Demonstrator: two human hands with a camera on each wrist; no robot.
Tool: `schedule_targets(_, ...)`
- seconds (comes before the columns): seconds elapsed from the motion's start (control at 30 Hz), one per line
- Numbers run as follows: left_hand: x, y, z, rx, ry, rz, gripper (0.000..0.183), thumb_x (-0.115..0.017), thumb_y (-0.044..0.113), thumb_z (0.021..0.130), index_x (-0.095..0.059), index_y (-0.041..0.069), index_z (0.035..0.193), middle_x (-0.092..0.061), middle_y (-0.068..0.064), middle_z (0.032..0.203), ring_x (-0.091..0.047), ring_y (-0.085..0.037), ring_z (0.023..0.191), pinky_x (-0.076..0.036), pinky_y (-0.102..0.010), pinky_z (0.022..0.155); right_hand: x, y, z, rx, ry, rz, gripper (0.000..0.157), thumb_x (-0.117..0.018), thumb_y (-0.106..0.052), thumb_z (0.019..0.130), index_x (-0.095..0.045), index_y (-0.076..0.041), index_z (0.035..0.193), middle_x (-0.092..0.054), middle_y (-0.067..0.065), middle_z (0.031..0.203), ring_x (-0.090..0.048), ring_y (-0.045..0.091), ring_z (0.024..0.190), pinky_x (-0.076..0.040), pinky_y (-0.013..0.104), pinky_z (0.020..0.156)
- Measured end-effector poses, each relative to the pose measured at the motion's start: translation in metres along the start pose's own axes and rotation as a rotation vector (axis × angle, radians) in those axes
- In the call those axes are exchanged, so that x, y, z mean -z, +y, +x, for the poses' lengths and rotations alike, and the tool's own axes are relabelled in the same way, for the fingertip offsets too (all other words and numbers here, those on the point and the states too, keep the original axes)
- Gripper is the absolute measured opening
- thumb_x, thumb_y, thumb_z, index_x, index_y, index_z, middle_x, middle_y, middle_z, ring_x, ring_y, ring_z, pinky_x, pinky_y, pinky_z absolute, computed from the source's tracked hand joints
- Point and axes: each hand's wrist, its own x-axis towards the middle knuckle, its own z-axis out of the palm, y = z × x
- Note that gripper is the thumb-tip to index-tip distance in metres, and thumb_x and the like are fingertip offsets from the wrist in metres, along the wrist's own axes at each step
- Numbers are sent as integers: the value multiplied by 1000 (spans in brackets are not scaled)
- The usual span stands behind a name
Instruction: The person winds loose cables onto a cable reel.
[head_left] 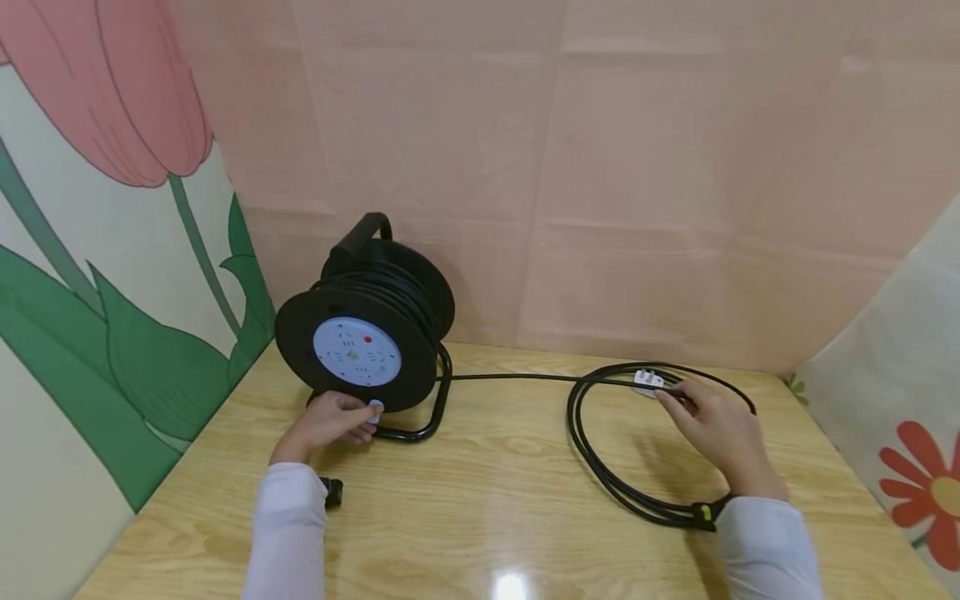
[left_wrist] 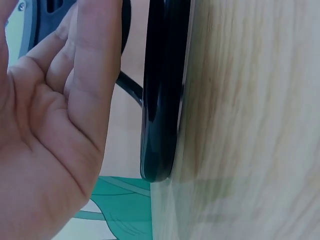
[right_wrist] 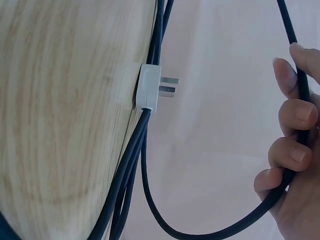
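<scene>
A black cable reel (head_left: 412, 287) with a pale round socket panel (head_left: 357, 352) stands on its tubular frame (head_left: 444, 392) at the left. My left hand (head_left: 335, 418) pinches the small pale knob (head_left: 377, 408) at the lower edge of its front disc. In the left wrist view the fingers are beside the frame, and the knob is hidden. My right hand (head_left: 716, 429) grips the black cable (right_wrist: 303, 90), fingers curled round it. From the reel the cable runs rightward to a loose coil (head_left: 576, 425) on the table. A white plug (right_wrist: 149, 87) lies at the coil's far side.
The wooden table (head_left: 517, 475) ends at a pinkish backdrop (head_left: 637, 208). A tulip-printed panel (head_left: 161, 350) borders the left side, close to the reel. At right stands a panel with a red flower (head_left: 926, 483). The reel's handle (head_left: 360, 237) rises at its top.
</scene>
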Motion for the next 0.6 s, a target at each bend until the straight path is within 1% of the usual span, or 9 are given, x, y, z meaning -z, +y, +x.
schedule_targets(0.13, 5, -3, -2, -22, 16, 17, 40, -72, 36, 93, -73, -4, 93, -73, -13, 88, -71, -24, 77, -60, -36, 72, -2, 0, -1, 2, 15, -7, 25, -74, -46, 90, -73, -21, 92, -50, -12, 61, -43, 12, 53, -31, 31, 45)
schedule_targets(0.27, 10, -7, -4, -29, 55, 38, 37, -74, 33, 92, -73, -3, 91, -73, -12, 86, -70, -23, 77, -60, -36, 73, -2, -2, 0, 6, 35, -23, 34, -77, -51, 85, -75, -18, 89, -51, -12, 57, -40, 11, 47, -29, 29, 41)
schedule_targets(0.33, 13, -8, -6, -28, 74, 38, 35, -74, 32, 92, -73, -3, 91, -73, -12, 86, -70, -24, 78, -60, -36, 73, -3, -4, 1, 9, 21, -21, 35, -76, -51, 86, -75, -17, 89, -52, -11, 59, -40, 11, 48, -30, 29, 42)
schedule_targets(0.4, 15, -9, -7, -24, 90, 37, 35, -75, 31, 92, -72, -3, 92, -73, -12, 87, -71, -24, 78, -60, -36, 73, -3, -7, 3, 20, 1, -8, 33, -74, -48, 89, -75, -15, 92, -52, -9, 61, -42, 12, 51, -33, 31, 45)
schedule_targets(0.5, 18, -10, -10, -23, 112, 42, 37, -75, 33, 91, -72, -3, 92, -73, -12, 87, -71, -24, 78, -60, -37, 74, -3, -10, 5, 40, -21, 17, 30, -72, -41, 92, -75, -12, 96, -50, -8, 64, -43, 14, 58, -38, 40, 58)
schedule_targets(0.57, 21, -11, -11, -21, 130, 54, 39, -75, 36, 91, -72, -3, 93, -74, -11, 88, -71, -24, 77, -60, -37, 74, -4, -11, 6, 54, -13, 24, 28, -73, -39, 91, -75, -11, 96, -48, -7, 63, -42, 15, 59, -39, 47, 66)
schedule_targets(0.6, 22, -12, -11, -21, 137, 61, 41, -74, 37, 91, -72, -3, 94, -74, -11, 88, -71, -24, 77, -60, -37, 74, -4, -11, 6, 58, -6, 18, 29, -74, -40, 91, -75, -12, 94, -47, -8, 62, -41, 15, 59, -38, 49, 68)
